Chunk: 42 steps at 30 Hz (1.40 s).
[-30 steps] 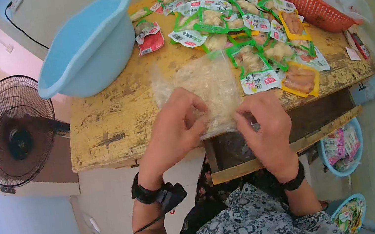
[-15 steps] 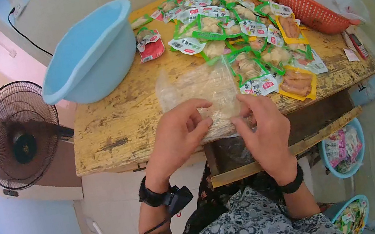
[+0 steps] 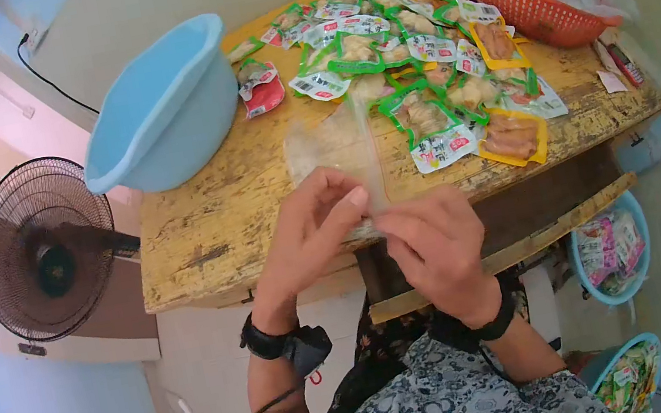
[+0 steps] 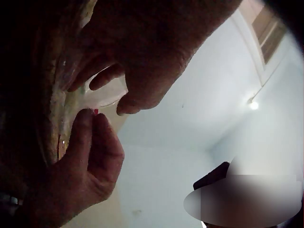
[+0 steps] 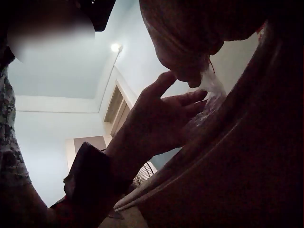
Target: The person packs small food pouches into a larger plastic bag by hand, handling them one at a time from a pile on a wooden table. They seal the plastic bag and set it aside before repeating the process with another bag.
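Observation:
A clear plastic bag (image 3: 334, 144) lies flat at the front edge of the worn yellow table (image 3: 202, 229). My right hand (image 3: 436, 243) pinches the bag's near right corner between thumb and fingers; in the left wrist view a small red spot shows at that pinch. Beside it, my left hand (image 3: 304, 233) rests at the bag's near edge with thumb apart and fingers loosely bent. Seen from the right wrist, the left fingers (image 5: 187, 99) lie against the crumpled film (image 5: 213, 92), close to the right fingertips.
Several sealed food packets (image 3: 429, 114) are heaped behind and right of the bag. A blue basin (image 3: 172, 110) stands at left, and a red basket (image 3: 529, 3) with plastic bags at back right. Below the front edge, a drawer (image 3: 517, 213) is pulled out. A fan (image 3: 47, 256) stands left.
My right hand has moved left, close to the left hand, and now pinches the bag's corner. The bag's right edge has shifted left. The left hand stays near its place.

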Each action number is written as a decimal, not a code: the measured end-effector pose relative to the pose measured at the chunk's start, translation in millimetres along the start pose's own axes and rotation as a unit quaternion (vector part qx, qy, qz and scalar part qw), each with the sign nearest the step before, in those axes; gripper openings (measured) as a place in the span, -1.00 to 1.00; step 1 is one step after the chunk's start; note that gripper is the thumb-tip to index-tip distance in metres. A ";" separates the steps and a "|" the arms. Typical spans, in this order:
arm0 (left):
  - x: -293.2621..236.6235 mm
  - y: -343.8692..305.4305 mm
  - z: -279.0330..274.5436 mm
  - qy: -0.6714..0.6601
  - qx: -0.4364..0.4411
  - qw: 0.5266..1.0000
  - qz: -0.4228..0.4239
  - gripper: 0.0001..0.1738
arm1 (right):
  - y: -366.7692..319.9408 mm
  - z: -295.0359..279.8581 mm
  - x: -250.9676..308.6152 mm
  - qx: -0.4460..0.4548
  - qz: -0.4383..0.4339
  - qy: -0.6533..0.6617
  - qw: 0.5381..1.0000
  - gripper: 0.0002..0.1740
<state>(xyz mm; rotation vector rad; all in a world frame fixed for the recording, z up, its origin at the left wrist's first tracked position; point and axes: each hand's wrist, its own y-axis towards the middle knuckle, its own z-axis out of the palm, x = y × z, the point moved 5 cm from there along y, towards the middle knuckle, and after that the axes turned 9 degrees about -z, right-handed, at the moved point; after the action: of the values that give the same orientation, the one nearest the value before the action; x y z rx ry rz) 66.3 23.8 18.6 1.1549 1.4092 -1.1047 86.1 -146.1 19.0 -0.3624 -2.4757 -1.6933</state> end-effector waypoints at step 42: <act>17.1 -0.6 -16.0 -0.017 0.027 0.999 -0.009 -0.83 | 18.4 -15.1 -81.9 0.240 0.067 -0.250 0.936 -0.27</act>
<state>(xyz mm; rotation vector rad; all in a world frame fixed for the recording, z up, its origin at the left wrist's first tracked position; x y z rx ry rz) 62.2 41.4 3.6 1.1583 1.3739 -1.1760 169.3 -164.3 22.1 -0.9713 -3.0067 -0.9734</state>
